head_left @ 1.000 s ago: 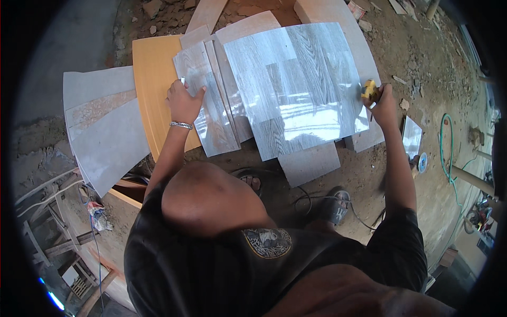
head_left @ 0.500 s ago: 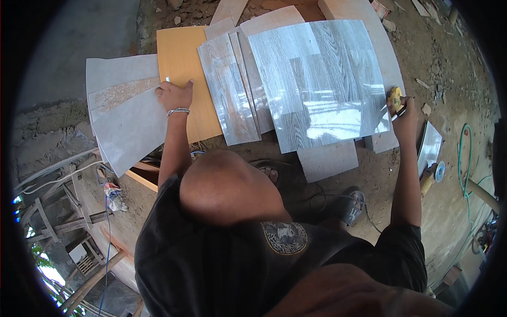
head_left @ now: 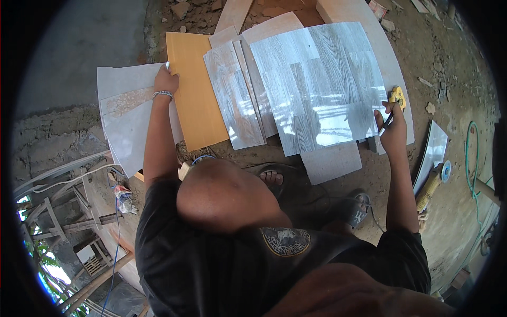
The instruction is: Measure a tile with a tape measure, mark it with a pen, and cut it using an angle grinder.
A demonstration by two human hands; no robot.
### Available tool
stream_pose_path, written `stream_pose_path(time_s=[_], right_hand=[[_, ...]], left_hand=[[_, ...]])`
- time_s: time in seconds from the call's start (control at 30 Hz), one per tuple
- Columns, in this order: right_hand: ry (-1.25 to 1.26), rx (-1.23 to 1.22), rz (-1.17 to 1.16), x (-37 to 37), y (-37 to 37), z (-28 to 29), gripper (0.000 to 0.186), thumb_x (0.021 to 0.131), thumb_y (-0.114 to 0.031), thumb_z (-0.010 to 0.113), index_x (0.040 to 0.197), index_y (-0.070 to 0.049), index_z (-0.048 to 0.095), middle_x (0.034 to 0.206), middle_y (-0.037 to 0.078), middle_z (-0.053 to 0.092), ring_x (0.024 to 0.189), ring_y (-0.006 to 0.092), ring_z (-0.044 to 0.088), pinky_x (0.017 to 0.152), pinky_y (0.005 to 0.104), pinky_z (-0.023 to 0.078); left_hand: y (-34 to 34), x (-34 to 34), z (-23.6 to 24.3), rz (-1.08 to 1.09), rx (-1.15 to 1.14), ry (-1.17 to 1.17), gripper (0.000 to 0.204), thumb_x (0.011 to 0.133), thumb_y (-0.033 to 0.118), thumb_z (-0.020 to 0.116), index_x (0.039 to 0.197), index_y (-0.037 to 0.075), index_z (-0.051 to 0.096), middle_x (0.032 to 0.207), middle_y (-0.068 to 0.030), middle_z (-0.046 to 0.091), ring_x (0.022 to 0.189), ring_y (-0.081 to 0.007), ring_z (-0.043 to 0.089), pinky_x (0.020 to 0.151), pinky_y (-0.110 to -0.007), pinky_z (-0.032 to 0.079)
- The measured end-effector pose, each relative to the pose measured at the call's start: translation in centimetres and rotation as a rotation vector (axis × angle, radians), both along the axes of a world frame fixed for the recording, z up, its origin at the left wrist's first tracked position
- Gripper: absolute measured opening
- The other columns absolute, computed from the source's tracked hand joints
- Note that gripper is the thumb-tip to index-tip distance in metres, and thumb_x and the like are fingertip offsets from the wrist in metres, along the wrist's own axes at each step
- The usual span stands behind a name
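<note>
My left hand (head_left: pixel 166 82) is closed on the left edge of the yellow wood-grain board (head_left: pixel 195 105), with a small white object (head_left: pixel 167 65) at its fingertips. My right hand (head_left: pixel 392 129) is closed round a dark pen-like stick (head_left: pixel 388 121), at the right edge of the glossy grey wood-pattern tile (head_left: pixel 322 71). A yellow tape measure (head_left: pixel 397 96) sits just beyond those fingers; whether they grip it is unclear. Between board and tile lie narrower patterned planks (head_left: pixel 224 90). Plain grey sheets (head_left: pixel 127 132) lie to the left.
A pale slab (head_left: pixel 353 10) runs behind the tile. My sandalled feet (head_left: pixel 271 177) stand among cables below. At right are a leaning glossy piece (head_left: pixel 430 150), a blue disc tool (head_left: pixel 445 170) and a green hose (head_left: pixel 472 158). Wooden scraps (head_left: pixel 55 216) fill the lower left.
My left hand has moved from the patterned planks leftward and up onto the yellow board's left edge. My right hand has slipped slightly nearer me, below the tape measure. The view has shifted a little.
</note>
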State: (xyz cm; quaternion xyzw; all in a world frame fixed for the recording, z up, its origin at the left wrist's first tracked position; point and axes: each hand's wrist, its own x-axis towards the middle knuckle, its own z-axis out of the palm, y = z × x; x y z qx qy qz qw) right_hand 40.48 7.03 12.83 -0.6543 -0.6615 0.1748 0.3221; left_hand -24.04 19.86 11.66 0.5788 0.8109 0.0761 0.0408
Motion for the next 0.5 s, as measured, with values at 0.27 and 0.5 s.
stream_pose_path(time_s=[0.27, 0.5], right_hand=[[0.031, -0.144, 0.129, -4.9, -0.6, 0.9, 0.029, 0.088, -0.006, 0.074, 0.095, -0.002, 0.046, 0.109, 0.022, 0.069, 0.104, 0.0372, 0.068, 0.088, 0.0405, 0.050], [0.243, -0.085, 0.278, -10.2, -2.0, 1.2, 0.030, 0.085, -0.007, 0.075, 0.094, -0.002, 0.047, 0.102, 0.023, 0.067, 0.098, 0.0412, 0.065, 0.083, 0.0428, 0.050]], left_hand=[[1.5, 8.5, 5.0, -0.187, 0.179, -0.337, 0.021, 0.084, 0.010, 0.063, 0.084, 0.006, 0.043, 0.070, -0.0111, 0.060, 0.068, -0.0282, 0.064, 0.066, -0.042, 0.050], [2.3, 15.8, 8.4, -0.178, 0.236, -1.062, 0.023, 0.085, 0.002, 0.060, 0.081, 0.012, 0.040, 0.066, 0.0025, 0.047, 0.048, -0.0081, 0.047, 0.042, -0.028, 0.039]])
